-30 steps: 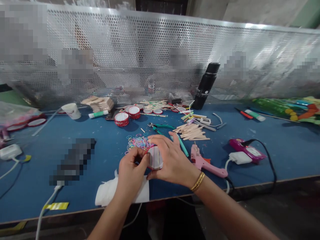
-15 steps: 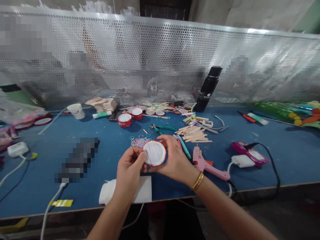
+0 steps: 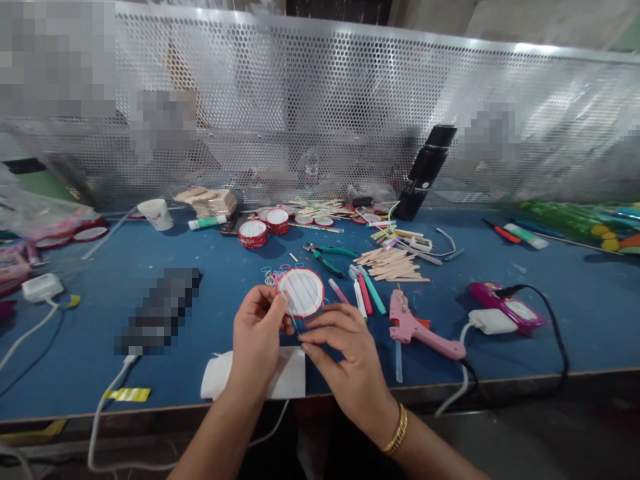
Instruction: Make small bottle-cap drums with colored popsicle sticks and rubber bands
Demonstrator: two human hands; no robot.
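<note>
My left hand (image 3: 260,327) grips a round white disc with a red rim (image 3: 301,293) at its left edge, thumb on the face and fingers behind. The disc is tilted toward me and shows faint stripes. A thin pale strand (image 3: 295,324) runs down from the disc's lower edge. My right hand (image 3: 343,350) pinches the strand's lower end between thumb and fingertips, a little below the disc. Behind the disc lie small coloured rubber bands (image 3: 274,273), partly hidden. A folded white cloth or tissue (image 3: 290,373) lies beneath my left hand.
Cutting pliers (image 3: 330,257), wooden sticks (image 3: 393,265), and several markers (image 3: 373,291) lie beyond my hands. A pink glue gun (image 3: 420,330) rests to the right. Red-rimmed stacks (image 3: 253,233), a paper cup (image 3: 156,215), and a black bottle (image 3: 426,175) stand near the perforated metal screen (image 3: 240,80).
My right hand has left the disc's right edge and moved down, now pinching the strand below it. My left hand keeps its hold, and the disc has turned slightly.
</note>
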